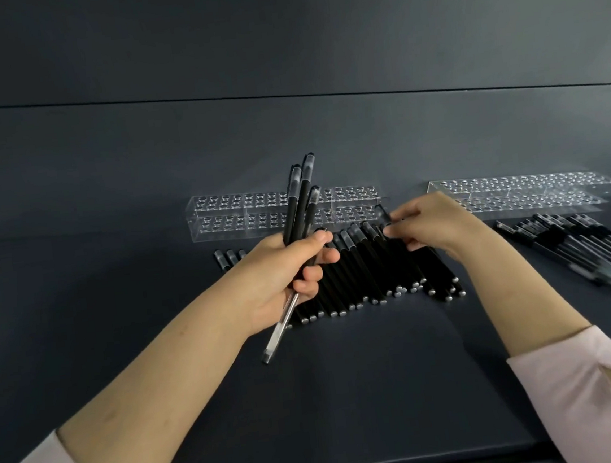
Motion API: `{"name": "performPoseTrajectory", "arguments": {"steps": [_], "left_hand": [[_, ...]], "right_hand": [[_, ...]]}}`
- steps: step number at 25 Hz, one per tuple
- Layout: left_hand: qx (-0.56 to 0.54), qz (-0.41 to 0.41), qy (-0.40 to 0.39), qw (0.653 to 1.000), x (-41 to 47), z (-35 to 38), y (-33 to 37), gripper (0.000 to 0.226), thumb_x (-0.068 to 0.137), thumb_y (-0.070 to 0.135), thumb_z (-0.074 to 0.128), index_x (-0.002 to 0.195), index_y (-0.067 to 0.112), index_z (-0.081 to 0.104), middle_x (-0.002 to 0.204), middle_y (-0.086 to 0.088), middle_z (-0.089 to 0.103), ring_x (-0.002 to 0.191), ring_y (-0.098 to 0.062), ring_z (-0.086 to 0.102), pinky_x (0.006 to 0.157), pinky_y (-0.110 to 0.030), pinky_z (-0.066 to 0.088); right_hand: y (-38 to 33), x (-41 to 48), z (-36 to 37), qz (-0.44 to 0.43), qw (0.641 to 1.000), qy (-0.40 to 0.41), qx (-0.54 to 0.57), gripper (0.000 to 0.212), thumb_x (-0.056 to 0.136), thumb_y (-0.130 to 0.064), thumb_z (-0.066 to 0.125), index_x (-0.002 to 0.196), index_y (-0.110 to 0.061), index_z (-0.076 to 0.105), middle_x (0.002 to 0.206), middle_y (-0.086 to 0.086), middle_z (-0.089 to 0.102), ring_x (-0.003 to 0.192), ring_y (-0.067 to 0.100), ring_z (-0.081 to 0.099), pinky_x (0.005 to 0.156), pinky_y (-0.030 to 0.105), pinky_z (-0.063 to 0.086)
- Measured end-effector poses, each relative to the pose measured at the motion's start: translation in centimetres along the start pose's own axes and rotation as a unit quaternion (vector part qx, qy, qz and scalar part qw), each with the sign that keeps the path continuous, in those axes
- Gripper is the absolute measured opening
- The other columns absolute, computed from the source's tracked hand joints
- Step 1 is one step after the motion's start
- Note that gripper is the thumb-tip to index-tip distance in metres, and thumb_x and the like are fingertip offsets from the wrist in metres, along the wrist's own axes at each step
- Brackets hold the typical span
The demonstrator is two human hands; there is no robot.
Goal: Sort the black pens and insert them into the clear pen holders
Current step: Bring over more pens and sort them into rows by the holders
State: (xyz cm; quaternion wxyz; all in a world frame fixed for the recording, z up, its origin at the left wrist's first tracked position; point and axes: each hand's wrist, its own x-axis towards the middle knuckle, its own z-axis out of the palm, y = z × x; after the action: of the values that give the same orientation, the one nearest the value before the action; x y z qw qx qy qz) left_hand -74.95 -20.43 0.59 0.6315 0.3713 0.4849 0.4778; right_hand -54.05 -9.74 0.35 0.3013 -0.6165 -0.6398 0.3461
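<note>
- Step in hand: gathering pens, not inserting yet. Judged so since neither clear holder seems to have a pen in it.
- L hand [289, 270]: fingers curled tight round a bundle of pens [299, 201], caps up and tilted away from the person. It's held above the near-left end of the pen row [372, 273]. One clear barrel end sticks out below the palm.
- R hand [432, 229]: thumb + fingertips pinch the cap end of a single pen [383, 212] at the row's far edge, that end raised off its neighbours.
- Left holder [242, 215] stands just behind the row. Right holder [518, 190] is off to the right, w/ a second pile [592, 250] lying in front of it on the table [351, 396].
- Next move, prob.: draw that pen clear w/o dragging the ones packed beside it, then add it to the bundle.
- Insertion later needs each pen upright over one hole. The holes sit close together, so go one pen at a time.
</note>
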Motion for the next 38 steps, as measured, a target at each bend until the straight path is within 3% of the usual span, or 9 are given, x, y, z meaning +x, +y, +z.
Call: {"name": "performPoseTrajectory", "arguments": {"steps": [5,11,14,17,24,26,30,34,38], "left_hand": [[-0.035,0.023,0.024,0.999,-0.1,0.2,0.0,0.020,0.097,0.017,0.058,0.110,0.006,0.069,0.090,-0.002,0.075,0.074,-0.009,0.069,0.066,-0.020,0.057],[-0.084,0.111,0.071,0.988,0.5,1.2,0.9,0.023,0.103,0.025,0.045,0.118,0.020,0.062,0.113,0.002,0.073,0.110,-0.012,0.064,0.084,-0.026,0.049],[-0.131,0.124,0.083,0.980,1.0,2.8,0.8,0.026,0.102,0.024,0.047,0.123,0.016,0.060,0.114,-0.001,0.072,0.106,-0.013,0.066,0.088,-0.028,0.050],[-0.155,0.131,0.070,0.977,1.5,5.3,0.6,0.028,0.102,0.023,0.047,0.125,0.015,0.059,0.117,-0.003,0.071,0.107,-0.016,0.066,0.084,-0.030,0.053],[-0.118,0.111,0.046,0.986,4.1,13.4,-1.5,0.033,0.102,0.021,0.047,0.133,0.012,0.053,0.125,-0.007,0.065,0.111,-0.019,0.063,0.083,-0.026,0.050],[-0.111,0.093,0.055,0.988,4.7,15.6,-2.3,0.030,0.101,0.017,0.050,0.129,0.010,0.056,0.107,-0.005,0.072,0.085,-0.014,0.066,0.070,-0.022,0.051],[-0.094,0.061,0.045,0.993,5.7,21.2,-3.6,0.022,0.100,0.021,0.053,0.119,0.010,0.056,0.062,0.001,0.059,0.044,-0.006,0.036,0.039,-0.016,0.028],[-0.083,0.053,0.049,0.994,6.6,25.9,-5.3,0.014,0.101,0.024,0.051,0.105,0.012,0.057,0.064,0.000,0.056,0.045,-0.006,0.035,0.039,-0.017,0.027],[-0.067,0.068,0.076,0.993,7.7,28.3,-6.3,0.020,0.100,0.022,0.051,0.102,0.011,0.068,0.076,0.002,0.058,0.061,-0.008,0.049,0.054,-0.019,0.044]], "right_hand": [[-0.2,-0.5,0.0,-0.035,0.998,0.038,-0.032,0.023,0.082,-0.021,0.076,0.099,-0.008,0.070,0.092,0.007,0.068,0.071,0.014,0.064,0.059,0.019,0.052],[-2.1,-3.1,0.4,-0.063,0.992,-0.075,0.084,0.015,0.090,-0.026,0.066,0.094,-0.013,0.073,0.082,-0.001,0.069,0.073,0.009,0.058,0.059,0.018,0.049],[-2.2,-4.5,0.0,-0.045,0.967,-0.210,0.136,0.020,0.090,-0.027,0.065,0.101,-0.012,0.072,0.089,0.001,0.073,0.075,0.008,0.061,0.065,0.020,0.050],[-1.6,-5.1,-0.8,-0.059,0.958,-0.244,0.141,0.013,0.086,-0.016,0.069,0.098,-0.010,0.072,0.088,0.002,0.072,0.073,0.006,0.061,0.067,0.019,0.051],[4.1,-4.3,-9.3,-0.045,0.966,-0.157,0.200,0.009,0.085,-0.006,0.069,0.093,-0.007,0.070,0.075,0.000,0.069,0.066,0.005,0.061,0.060,0.017,0.050],[6.6,-3.6,-12.7,-0.030,0.969,-0.103,0.223,0.015,0.084,-0.006,0.069,0.099,-0.005,0.070,0.077,0.002,0.067,0.068,0.008,0.059,0.058,0.015,0.050],[11.4,-2.3,-19.3,0.000,0.972,-0.029,0.234,0.024,0.084,-0.004,0.070,0.107,-0.003,0.065,0.082,0.007,0.065,0.067,0.011,0.057,0.055,0.013,0.051],[15.3,-1.1,-24.3,0.024,0.986,-0.029,0.160,0.030,0.081,-0.006,0.074,0.109,-0.003,0.064,0.087,0.010,0.067,0.065,0.010,0.059,0.059,0.015,0.053],[17.2,-0.4,-26.4,0.024,0.995,-0.072,0.068,0.034,0.080,-0.007,0.075,0.112,-0.007,0.062,0.088,0.014,0.065,0.068,0.013,0.061,0.061,0.019,0.051]]}}
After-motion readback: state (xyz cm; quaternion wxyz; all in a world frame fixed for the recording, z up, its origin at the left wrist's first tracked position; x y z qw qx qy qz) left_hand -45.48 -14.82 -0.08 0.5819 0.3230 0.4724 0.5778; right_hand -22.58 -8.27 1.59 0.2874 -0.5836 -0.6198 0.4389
